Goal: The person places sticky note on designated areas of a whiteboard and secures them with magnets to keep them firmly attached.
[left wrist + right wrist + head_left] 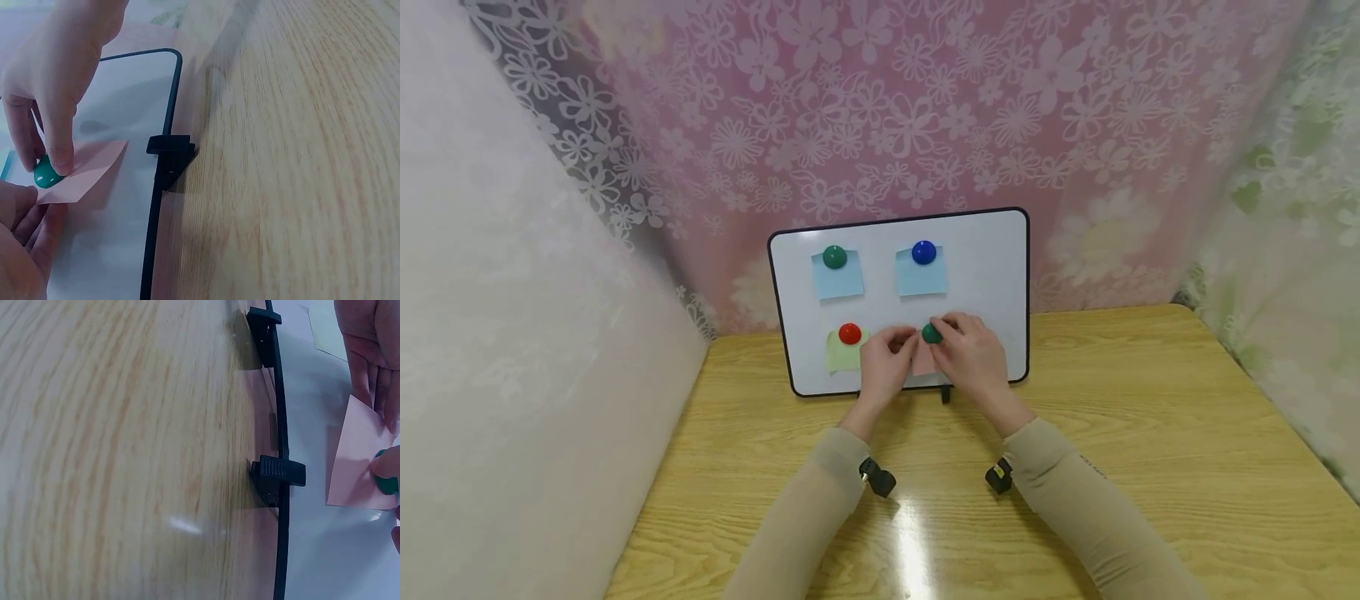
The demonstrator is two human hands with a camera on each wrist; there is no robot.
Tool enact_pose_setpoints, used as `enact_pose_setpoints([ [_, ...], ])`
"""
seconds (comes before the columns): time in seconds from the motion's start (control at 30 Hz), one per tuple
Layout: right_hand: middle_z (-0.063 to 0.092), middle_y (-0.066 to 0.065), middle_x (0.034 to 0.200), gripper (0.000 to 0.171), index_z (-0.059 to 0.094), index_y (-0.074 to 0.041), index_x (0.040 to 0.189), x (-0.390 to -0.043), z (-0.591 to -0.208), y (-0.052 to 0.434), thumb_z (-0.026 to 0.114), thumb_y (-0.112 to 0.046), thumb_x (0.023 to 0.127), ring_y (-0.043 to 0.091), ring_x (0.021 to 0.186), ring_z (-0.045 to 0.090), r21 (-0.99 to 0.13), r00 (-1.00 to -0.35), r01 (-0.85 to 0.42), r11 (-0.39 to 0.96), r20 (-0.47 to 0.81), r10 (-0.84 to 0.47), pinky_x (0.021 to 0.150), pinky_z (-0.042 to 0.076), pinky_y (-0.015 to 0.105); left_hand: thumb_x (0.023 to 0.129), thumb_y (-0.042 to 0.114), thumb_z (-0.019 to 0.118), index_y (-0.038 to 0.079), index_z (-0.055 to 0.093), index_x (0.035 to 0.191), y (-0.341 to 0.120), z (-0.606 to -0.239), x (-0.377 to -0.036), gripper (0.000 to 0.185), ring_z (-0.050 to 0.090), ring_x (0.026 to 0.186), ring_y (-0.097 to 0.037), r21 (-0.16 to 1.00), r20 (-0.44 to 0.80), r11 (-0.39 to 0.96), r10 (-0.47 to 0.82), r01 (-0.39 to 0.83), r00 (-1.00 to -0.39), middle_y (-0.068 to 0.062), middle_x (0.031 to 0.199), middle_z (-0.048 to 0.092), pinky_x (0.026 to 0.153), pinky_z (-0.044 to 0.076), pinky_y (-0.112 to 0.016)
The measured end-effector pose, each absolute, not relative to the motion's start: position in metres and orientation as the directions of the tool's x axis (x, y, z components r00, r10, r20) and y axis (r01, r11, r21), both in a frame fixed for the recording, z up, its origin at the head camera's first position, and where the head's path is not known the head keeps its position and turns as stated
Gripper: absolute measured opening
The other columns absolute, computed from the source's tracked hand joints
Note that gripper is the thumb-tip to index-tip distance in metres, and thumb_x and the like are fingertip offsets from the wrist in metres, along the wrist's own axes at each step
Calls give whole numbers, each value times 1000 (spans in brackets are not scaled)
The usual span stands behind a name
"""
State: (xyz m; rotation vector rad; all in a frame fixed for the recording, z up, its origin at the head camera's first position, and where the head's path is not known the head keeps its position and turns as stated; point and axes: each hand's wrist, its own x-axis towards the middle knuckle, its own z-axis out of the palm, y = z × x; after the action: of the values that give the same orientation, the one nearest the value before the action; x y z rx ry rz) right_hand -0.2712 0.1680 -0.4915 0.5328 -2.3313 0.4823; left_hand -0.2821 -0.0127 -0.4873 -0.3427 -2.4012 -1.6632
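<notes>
A pink sticky note [923, 362] lies against the lower part of a black-framed whiteboard [988, 271]. My left hand [882, 368] pinches the note's upper left edge between thumb and fingers, as the left wrist view shows. The right hand [976, 357] holds a round green magnet [47, 172] by its sides, over the top of the pink note. In the right wrist view the thumb covers part of this magnet [386, 478]. Whether the magnet touches the board through the paper, I cannot tell.
Blue notes hang above under a green magnet [835, 257] and a blue magnet [923, 252]. Left of my left hand, a red magnet [850, 333] holds a yellow-green note [842, 357]. Black feet [278, 470] support the board on the wooden table [1120, 392].
</notes>
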Motion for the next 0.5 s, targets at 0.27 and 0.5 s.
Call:
enact_pose_setpoints([
  [0.27,71,15,118,36,78,-4,125,-267,-493,177,86,-17,92,38,108,67,-239,-690,-482,843,697,-197,83,60,49,105,18,72,8,80,119,-16,-491,-279,19,70,91,-19,895,298,331,53,298,-953,-4,107,77,80,60,-33],
  [0.5,71,14,119,32,77,-5,128,-255,-498,193,79,-18,98,36,109,66,-324,-730,-477,817,664,-162,84,59,51,106,20,70,8,77,124,-23,-493,-271,23,70,97,-18,888,291,354,58,292,-955,-3,115,76,87,59,-32],
])
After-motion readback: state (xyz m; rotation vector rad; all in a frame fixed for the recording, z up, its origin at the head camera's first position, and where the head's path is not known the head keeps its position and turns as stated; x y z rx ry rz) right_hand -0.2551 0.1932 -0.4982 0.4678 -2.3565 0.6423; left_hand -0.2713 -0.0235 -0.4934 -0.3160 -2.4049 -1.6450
